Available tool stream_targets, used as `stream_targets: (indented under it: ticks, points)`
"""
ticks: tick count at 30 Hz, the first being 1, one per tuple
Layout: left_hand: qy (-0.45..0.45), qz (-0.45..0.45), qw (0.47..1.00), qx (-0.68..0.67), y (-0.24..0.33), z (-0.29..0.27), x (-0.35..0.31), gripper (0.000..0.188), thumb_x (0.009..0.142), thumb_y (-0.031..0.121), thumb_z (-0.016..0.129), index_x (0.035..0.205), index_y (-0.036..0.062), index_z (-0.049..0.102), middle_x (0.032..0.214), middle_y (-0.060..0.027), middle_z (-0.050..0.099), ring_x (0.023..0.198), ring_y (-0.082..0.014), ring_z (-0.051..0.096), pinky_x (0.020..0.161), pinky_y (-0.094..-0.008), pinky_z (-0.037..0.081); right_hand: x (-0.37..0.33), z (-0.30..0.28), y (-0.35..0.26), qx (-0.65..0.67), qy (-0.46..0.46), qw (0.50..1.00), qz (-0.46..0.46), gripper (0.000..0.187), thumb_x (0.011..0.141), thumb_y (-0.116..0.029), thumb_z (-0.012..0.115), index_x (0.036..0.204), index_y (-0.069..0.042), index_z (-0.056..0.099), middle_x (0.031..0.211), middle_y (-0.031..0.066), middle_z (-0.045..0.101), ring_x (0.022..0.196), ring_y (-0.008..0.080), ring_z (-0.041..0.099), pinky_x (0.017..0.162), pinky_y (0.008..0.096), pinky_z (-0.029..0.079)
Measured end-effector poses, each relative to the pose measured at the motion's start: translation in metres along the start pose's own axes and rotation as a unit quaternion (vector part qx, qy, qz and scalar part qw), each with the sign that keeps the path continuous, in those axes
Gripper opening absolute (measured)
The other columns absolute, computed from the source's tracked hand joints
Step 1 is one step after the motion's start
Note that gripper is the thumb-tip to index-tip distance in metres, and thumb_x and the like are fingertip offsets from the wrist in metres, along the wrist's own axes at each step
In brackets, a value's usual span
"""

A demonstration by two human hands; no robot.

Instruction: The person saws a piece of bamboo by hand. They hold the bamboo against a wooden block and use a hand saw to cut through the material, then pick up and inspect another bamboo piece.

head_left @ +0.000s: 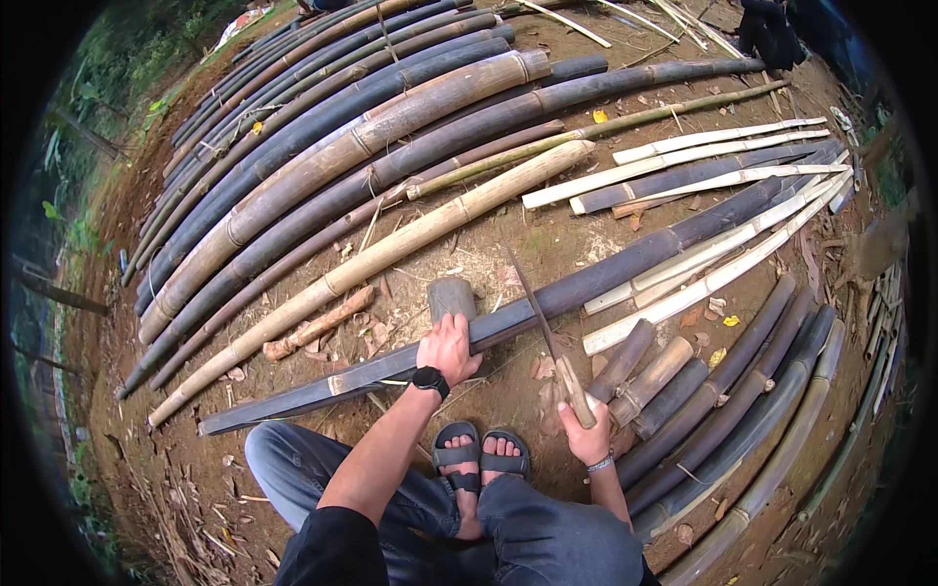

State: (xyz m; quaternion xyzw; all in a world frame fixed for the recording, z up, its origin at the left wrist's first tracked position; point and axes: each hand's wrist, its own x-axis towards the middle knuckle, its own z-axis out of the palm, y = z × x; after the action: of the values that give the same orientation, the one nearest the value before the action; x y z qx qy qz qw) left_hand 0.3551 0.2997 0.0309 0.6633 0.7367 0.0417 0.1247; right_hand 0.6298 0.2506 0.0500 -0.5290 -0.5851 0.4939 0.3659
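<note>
In the head view, a long dark bamboo pole (596, 273) is being shown lying slantwise on the ground, just beyond a pair of sandalled feet (501, 446), with one end being seen at lower left and the other being lost among pale split strips (674, 293) toward the right. A long knife (551, 340) is being clamped in the right hand (586, 432), its wooden handle being wrapped by the fingers, while its blade is being held across the pole; whether the edge is being sunk into a split or only laid on top is not being made clear. The left hand (447, 350) is being held over the pole at the near end of a dark block (450, 296); whether the block is being clasped or the pole pressed cannot be told. By judgement, the pole is being split or trimmed, and a steady pole, a firm handle grip and left fingers clear of the edge are being called for by the next move. No container is being seen. Short cut pieces (653, 381) are being shown near the right hand, and a pale pole (420, 239) is being seen before a row of thick poles (363, 145)
</note>
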Motion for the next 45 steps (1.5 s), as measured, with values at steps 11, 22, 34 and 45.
stream_targets:
  ticks: [11, 22, 34, 45]
  points:
    - [-0.01, -0.007, 1.0, -0.023, -0.003, -0.003, 0.005, 0.051, 0.071, 0.03, 0.079, 0.101, 0.0011, 0.05, 0.099, -0.0195, 0.059, 0.093, -0.038, 0.064, 0.08, -0.0469, 0.053, -0.004, 0.0, -0.007, -0.004, -0.001, 1.0, 0.0, 0.022, 0.088, -0.014, 0.068, 0.075, 0.0, 0.056, 0.058, 0.0022, 0.049, 0.054, 0.0119, 0.044, 0.051, 0.034, 0.038]
    - [-0.026, -0.015, 0.999, -0.03, 0.003, -0.004, 0.008, 0.052, 0.071, 0.031, 0.078, 0.102, 0.0007, 0.049, 0.101, -0.0198, 0.059, 0.094, -0.0383, 0.064, 0.08, -0.0465, 0.053, -0.008, -0.005, -0.008, -0.018, 0.011, 1.0, 0.0, 0.02, 0.088, -0.011, 0.066, 0.074, 0.0, 0.057, 0.06, 0.0058, 0.052, 0.056, 0.0144, 0.047, 0.054, 0.0332, 0.039]
    - [-0.004, -0.001, 1.0, -0.027, 0.001, -0.001, 0.006, 0.053, 0.07, 0.03, 0.078, 0.103, 0.0017, 0.048, 0.098, -0.0186, 0.058, 0.091, -0.0376, 0.064, 0.078, -0.0468, 0.053, -0.005, -0.007, 0.005, -0.016, 0.001, 1.0, -0.009, 0.016, 0.087, -0.01, 0.066, 0.079, 0.002, 0.058, 0.061, 0.0114, 0.055, 0.056, 0.0185, 0.053, 0.055, 0.0369, 0.043]
    - [0.01, 0.013, 1.0, -0.016, 0.006, -0.001, 0.0, 0.052, 0.07, 0.03, 0.079, 0.102, 0.0005, 0.049, 0.099, -0.0195, 0.058, 0.092, -0.0377, 0.064, 0.079, -0.0465, 0.053, -0.01, -0.003, -0.002, -0.01, 0.01, 1.0, -0.006, 0.018, 0.087, -0.013, 0.067, 0.079, 0.0, 0.059, 0.059, 0.0061, 0.053, 0.056, 0.0136, 0.051, 0.054, 0.0346, 0.041]
